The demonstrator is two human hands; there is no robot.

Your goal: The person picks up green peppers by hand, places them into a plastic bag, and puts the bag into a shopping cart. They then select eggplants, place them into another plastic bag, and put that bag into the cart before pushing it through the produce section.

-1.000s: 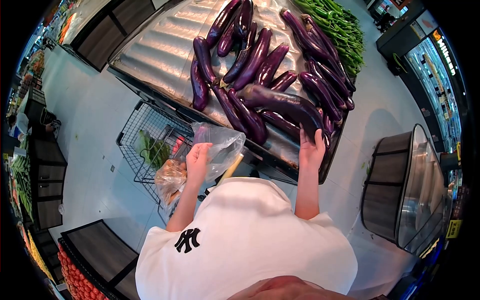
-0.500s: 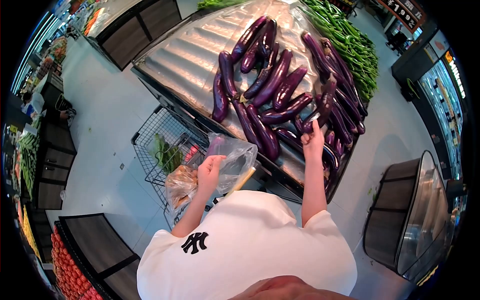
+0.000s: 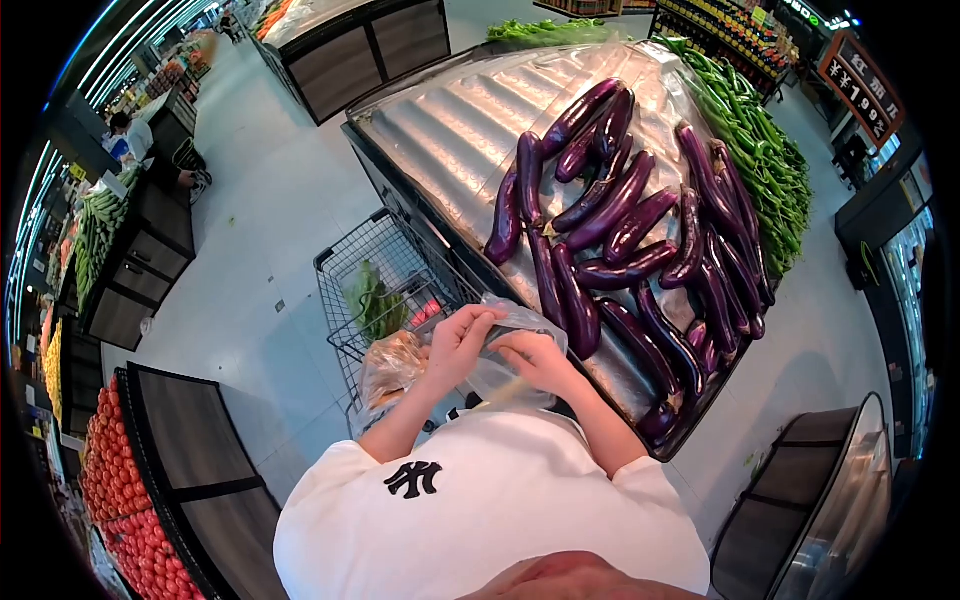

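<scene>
In front of my shirt, a clear plastic bag (image 3: 525, 318) is held up between both hands. My left hand (image 3: 460, 342) is closed on its upper left edge. My right hand (image 3: 538, 360) pinches it from the right, fingers bent toward the left hand; the fingertips are partly hidden by the film. What is inside the bag cannot be made out. Beyond the hands, long glossy purple eggplants (image 3: 615, 205) lie in a loose pile on a silvery ridged display stand (image 3: 440, 130). One eggplant (image 3: 687, 240) rests near the pile's right part, with no hand on it.
A wire shopping cart (image 3: 345, 262) stands left of the stand, holding leafy greens (image 3: 378, 305). A bag of brownish food (image 3: 393, 365) is beside my left forearm. Green peppers (image 3: 755, 150) lie behind the eggplants. Tomatoes (image 3: 120, 465) are at lower left. A person (image 3: 140, 140) is far left.
My right hand has let go of an eggplant on the pile and come back left to the bag. The bag's opening is drawn together between my hands. The view has shifted.
</scene>
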